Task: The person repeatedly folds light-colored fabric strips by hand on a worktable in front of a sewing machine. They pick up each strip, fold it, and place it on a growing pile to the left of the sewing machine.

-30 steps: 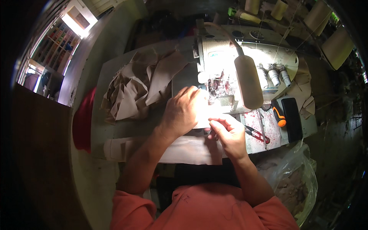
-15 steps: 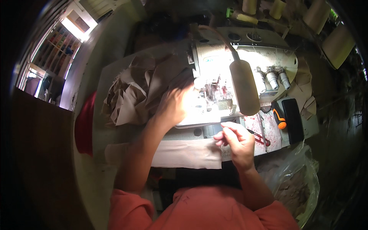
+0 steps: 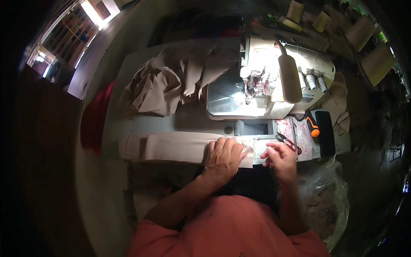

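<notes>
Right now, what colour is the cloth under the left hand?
The cloth is pale pinkish beige, best seen in head view.

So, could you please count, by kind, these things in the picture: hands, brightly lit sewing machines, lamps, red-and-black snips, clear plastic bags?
Left hand and right hand: 2
Sewing machine: 1
Lamp: 1
Snips: 1
Plastic bag: 1
Total: 6

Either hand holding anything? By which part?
Left hand lies on the strip near its right end; whether its grip closes on it can't be told. Right hand: nothing visibly held.
</notes>
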A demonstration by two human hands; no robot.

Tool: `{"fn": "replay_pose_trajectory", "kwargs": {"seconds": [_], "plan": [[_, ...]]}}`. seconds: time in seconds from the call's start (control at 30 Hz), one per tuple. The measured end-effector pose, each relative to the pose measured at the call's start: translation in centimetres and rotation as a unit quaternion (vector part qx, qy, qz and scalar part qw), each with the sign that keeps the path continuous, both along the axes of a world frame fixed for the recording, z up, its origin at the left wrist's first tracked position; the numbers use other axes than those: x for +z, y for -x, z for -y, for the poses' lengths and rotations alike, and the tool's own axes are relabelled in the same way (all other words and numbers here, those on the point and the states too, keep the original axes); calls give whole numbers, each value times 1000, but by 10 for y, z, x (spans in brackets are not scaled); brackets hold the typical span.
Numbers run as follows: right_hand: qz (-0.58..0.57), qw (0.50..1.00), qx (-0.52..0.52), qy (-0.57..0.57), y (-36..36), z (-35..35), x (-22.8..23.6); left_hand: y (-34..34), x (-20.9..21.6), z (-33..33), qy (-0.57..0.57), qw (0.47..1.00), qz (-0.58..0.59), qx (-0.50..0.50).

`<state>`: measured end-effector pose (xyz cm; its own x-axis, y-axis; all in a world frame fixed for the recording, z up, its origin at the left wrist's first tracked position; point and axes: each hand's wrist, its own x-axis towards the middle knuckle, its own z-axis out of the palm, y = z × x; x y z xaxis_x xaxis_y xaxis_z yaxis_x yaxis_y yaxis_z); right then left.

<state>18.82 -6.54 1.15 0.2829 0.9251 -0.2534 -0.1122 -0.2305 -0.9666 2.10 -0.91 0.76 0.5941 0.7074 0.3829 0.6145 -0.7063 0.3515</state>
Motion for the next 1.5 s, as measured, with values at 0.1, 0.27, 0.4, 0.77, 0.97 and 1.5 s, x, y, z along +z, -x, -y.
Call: {"fn": "replay_pose_trajectory", "kwargs": {"seconds": [0.1,0.27,0.4,0.77,0.97,1.5], "plan": [[7,994,98,51,7,-13,-11,2,-11,1,17,999,45,2],[72,991,106,38,18,-12,-4,13,-12,4,34,982,177,-51],[73,991,-8,-112,43,-3,26,31,14,39,346,876,263,-208],[-144,989,17,-34,34,-19,39,153,38,-39,216,527,814,119],[-196,971,117,-73,65,-30,54,47,44,3,41,997,53,-28],[17,980,151,-127,48,-12,52,32,67,-35,463,847,256,-52]]}}
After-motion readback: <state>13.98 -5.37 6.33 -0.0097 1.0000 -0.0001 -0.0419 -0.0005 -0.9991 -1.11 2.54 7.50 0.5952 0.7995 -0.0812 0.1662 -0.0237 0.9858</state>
